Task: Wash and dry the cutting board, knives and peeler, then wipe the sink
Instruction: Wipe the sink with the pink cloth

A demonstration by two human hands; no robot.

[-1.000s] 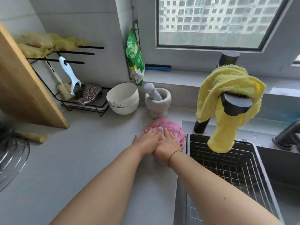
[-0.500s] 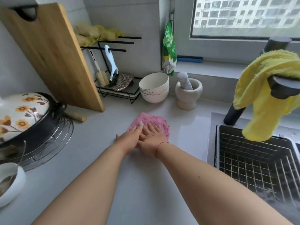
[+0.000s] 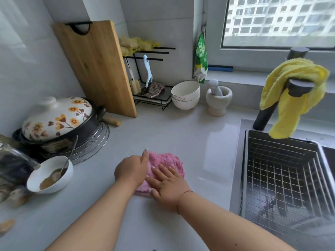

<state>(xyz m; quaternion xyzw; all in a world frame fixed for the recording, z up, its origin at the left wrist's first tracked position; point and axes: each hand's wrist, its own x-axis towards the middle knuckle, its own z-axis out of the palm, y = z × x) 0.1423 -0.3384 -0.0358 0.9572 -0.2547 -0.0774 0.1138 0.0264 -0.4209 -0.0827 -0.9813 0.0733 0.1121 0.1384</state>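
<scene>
The pale grey stone countertop [image 3: 181, 134] is lying under both hands, and the steel sink with its wire grid basket [image 3: 282, 171] is sitting well to the right of them. The tall rectangular wooden cutting board [image 3: 96, 69] is leaning upright against the tiled wall, far beyond the hands and to their left. A black pot with a flower-patterned ceramic lid [image 3: 56, 118] is standing on a wire trivet to the left. A yellow terry cloth [image 3: 291, 95] is hanging over the dark tap, beyond and right of the hands. The crumpled pink fluffy cloth [image 3: 168, 160] is lying flat directly beneath them. The right hand [image 3: 167, 185] is pressing on it with fingers spread straight. The left hand [image 3: 131, 169] is resting on the cloth's left edge, forefinger straight; the other fingers are hidden. A pale blue plastic peeler [image 3: 148, 71] is hanging on the black wire rack beyond.
</scene>
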